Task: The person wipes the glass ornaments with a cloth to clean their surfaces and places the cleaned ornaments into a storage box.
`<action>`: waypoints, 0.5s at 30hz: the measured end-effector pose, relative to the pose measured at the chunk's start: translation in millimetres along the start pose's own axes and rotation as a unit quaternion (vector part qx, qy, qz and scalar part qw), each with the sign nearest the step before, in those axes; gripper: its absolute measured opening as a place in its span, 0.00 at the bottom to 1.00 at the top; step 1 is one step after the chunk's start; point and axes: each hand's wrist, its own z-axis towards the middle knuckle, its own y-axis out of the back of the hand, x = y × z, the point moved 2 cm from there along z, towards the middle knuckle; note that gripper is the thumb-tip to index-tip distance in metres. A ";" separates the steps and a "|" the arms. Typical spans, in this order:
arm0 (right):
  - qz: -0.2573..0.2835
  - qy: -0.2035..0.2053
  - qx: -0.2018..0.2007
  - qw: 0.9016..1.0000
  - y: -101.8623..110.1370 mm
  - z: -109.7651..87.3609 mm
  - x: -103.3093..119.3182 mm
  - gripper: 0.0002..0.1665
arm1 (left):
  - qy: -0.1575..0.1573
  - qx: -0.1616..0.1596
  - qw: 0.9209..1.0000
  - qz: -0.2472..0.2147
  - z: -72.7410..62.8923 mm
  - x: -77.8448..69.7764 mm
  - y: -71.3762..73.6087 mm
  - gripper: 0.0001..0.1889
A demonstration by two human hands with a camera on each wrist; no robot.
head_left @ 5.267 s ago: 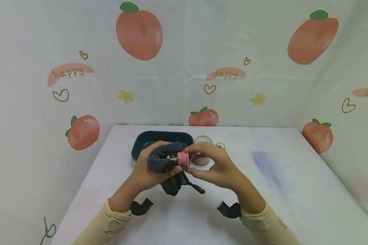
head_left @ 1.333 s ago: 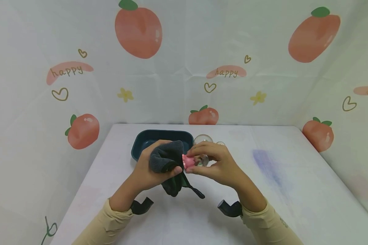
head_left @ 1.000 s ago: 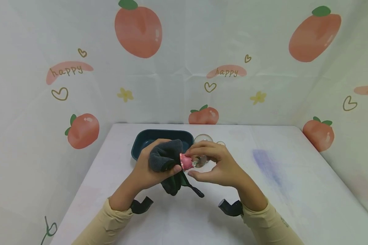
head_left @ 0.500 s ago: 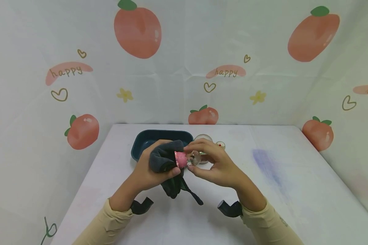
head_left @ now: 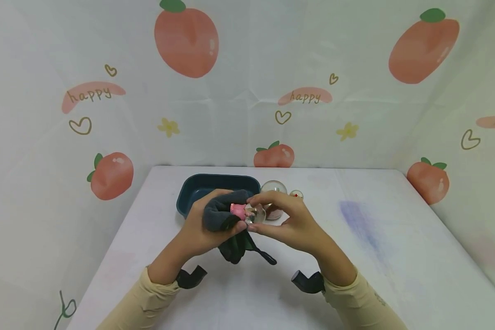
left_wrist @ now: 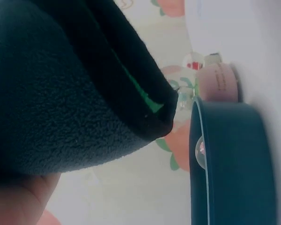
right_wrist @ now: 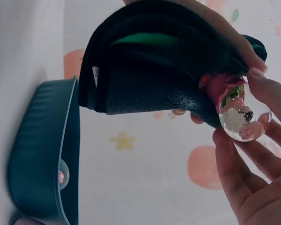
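A small snow globe with a clear ball (right_wrist: 245,112) and a pink base (head_left: 238,210) is held between both hands above the table. My left hand (head_left: 200,231) grips a folded dark grey-blue cloth (head_left: 217,214) with black edging and a loop, and the base sits in its fold. The thumb and fingers of my right hand (head_left: 290,224) pinch the clear ball from the right. Pink and white figures show inside the ball in the right wrist view. Cloth hides part of the base.
A dark teal tray (head_left: 184,195) stands behind the left hand, with a clear ball (right_wrist: 63,174) inside. Right of it is a bigger snow globe (head_left: 274,186) on a pink base, partly behind my right hand. A little glass ball (head_left: 296,194) with red inside sits beside it.
The snow globe has been turned end for end: earlier its pink base faced my right hand, and now the ball does. My right fingers have moved from base to ball.
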 end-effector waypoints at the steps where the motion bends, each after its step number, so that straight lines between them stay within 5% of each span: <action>1: -0.002 0.000 -0.003 1.000 0.0 0.0 -0.2 0.31 | 0.001 -0.004 1.000 0.004 0.1 -0.3 0.1 0.32; 15: -0.001 0.033 -0.006 0.999 3.0 0.3 -0.5 0.32 | -0.002 -0.019 1.000 0.006 1.1 -0.6 -0.3 0.30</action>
